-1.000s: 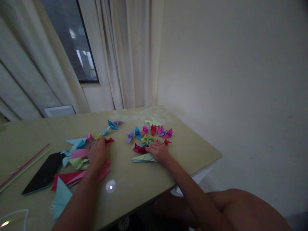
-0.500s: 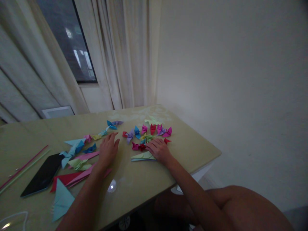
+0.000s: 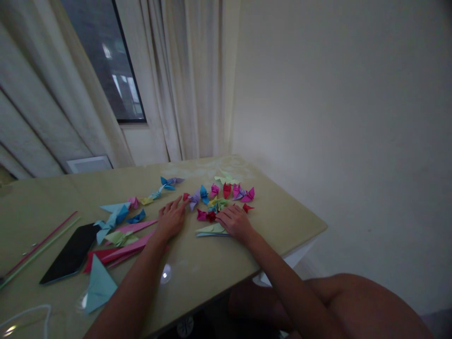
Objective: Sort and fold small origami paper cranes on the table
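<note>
The left hand (image 3: 172, 219) lay flat and open on the table (image 3: 282, 221), with a small red fold (image 3: 185, 196) just beyond its fingertips. The right hand (image 3: 235, 221) rested open, palm down, on the edge of a green paper (image 3: 211, 230), with a magenta fold (image 3: 205, 216) just beside it.

The right grip (image 3: 235, 221) covers one end of the pale green folded paper wedge (image 3: 211, 230) under it. Fingertips of the left grip (image 3: 172, 219) half hide a small red folded paper piece (image 3: 185, 196), too dim to make out. Far left of that grip, a thin pink straw (image 3: 38, 245) and a white cable (image 3: 33, 310) run off the edge.
</note>
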### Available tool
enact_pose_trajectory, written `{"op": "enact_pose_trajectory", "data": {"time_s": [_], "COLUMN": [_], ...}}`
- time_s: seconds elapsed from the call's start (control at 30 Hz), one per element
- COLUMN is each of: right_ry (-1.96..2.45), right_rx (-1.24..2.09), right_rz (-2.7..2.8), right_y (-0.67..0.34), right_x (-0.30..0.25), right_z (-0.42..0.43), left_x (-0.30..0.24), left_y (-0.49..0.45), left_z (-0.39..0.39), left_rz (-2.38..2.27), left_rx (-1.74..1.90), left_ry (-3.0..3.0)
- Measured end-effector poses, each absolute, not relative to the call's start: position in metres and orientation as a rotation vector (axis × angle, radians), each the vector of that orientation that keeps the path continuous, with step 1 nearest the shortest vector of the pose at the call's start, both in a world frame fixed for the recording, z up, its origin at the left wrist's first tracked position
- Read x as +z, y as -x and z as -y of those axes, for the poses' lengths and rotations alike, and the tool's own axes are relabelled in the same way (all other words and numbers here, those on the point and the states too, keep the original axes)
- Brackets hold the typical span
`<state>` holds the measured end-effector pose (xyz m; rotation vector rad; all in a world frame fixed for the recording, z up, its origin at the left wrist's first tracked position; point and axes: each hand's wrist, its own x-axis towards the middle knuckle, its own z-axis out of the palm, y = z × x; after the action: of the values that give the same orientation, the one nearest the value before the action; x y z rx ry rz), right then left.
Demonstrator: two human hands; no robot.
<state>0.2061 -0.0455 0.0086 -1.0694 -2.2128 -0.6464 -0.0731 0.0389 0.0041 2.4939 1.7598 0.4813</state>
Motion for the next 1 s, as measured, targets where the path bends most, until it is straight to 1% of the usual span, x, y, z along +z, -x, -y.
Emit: {"op": "enact_pose_trajectory", "data": {"time_s": [0.13,0.3,0.5,0.57,0.63,0.7,0.73,0.8,0.9,1.0], "right_ry": [1.054,1.061,1.061,1.056,1.050,1.042,1.038,1.035,1.010,0.961], "right_rx": [-0.643,-0.664,-0.660,-0.680,-0.679,-0.653,-0.636,-0.604,-0.586,-0.579], "right_rz": [2.219,2.223,2.172,2.146,2.120,2.094,2.077,2.039,2.010,2.041], "right_y": [-0.206,-0.207,-0.210,-0.210,-0.211,-0.211,-0.211,-0.212,-0.214,-0.214], "right_x": [0.007,0.006,0.003,0.003,0.005,0.009,0.011,0.015,0.018,0.017], "right_z": [0.045,0.045,0.045,0.045,0.046,0.048,0.050,0.052,0.056,0.057], "left_x": [0.005,-0.001,-0.002,0.004,0.014,0.024,0.029,0.036,0.035,0.029], "left_y": [0.072,0.073,0.081,0.084,0.085,0.080,0.075,0.059,0.029,0.005], "left_z": [-0.042,-0.045,-0.056,-0.055,-0.050,-0.038,-0.031,-0.014,0.011,0.027], "left_rz": [-1.710,-1.681,-1.641,-1.687,-1.704,-1.629,-1.551,-1.342,-1.012,-0.844], "left_rx": [0.479,0.622,1.171,1.305,1.523,1.710,1.740,1.648,1.401,1.267], "left_ry": [-2.498,-2.467,-2.187,-2.100,-1.965,-1.856,-1.845,-1.922,-2.064,-2.097]}}
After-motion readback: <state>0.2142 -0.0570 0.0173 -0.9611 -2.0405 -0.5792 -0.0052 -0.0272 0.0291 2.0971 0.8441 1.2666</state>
